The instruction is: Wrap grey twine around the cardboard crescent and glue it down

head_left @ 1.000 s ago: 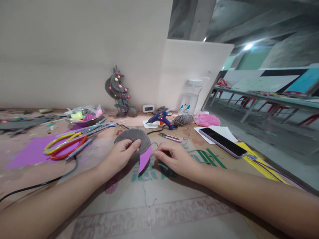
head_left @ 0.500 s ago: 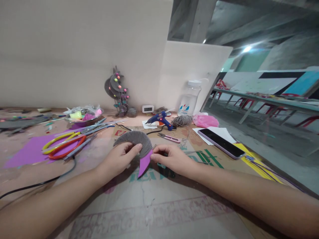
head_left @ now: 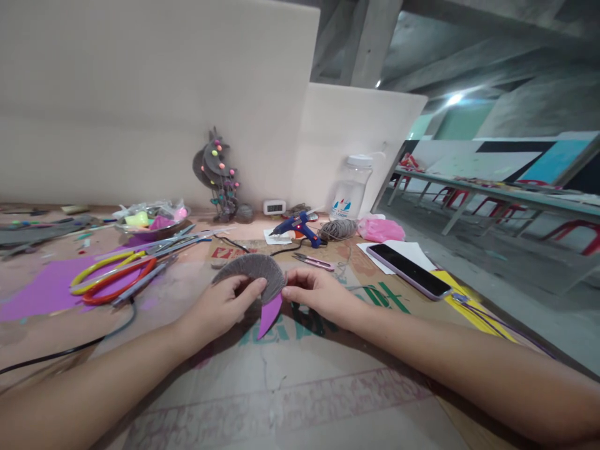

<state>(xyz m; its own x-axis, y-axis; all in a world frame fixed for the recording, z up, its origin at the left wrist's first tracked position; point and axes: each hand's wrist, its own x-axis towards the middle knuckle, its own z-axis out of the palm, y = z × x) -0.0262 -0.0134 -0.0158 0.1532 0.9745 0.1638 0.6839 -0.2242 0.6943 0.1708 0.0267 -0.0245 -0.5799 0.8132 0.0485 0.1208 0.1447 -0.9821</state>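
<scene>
Head view: left hand [head_left: 227, 305] pinches the crescent [head_left: 257, 266], best kept steady for even winding; right hand [head_left: 321, 299] touches its edge, hold unclear.

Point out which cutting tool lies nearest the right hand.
The pink-handled snips, lying just beyond the right hand. The scissors with yellow and red handles lie much farther off, to the left.

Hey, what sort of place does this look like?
Probably a craft workshop, perhaps a shared one. A blue glue gun sits beside a bundle of gray yarn, a purple crescent is partly wrapped in gray strand, and another long table stands in the background on the right.
</scene>
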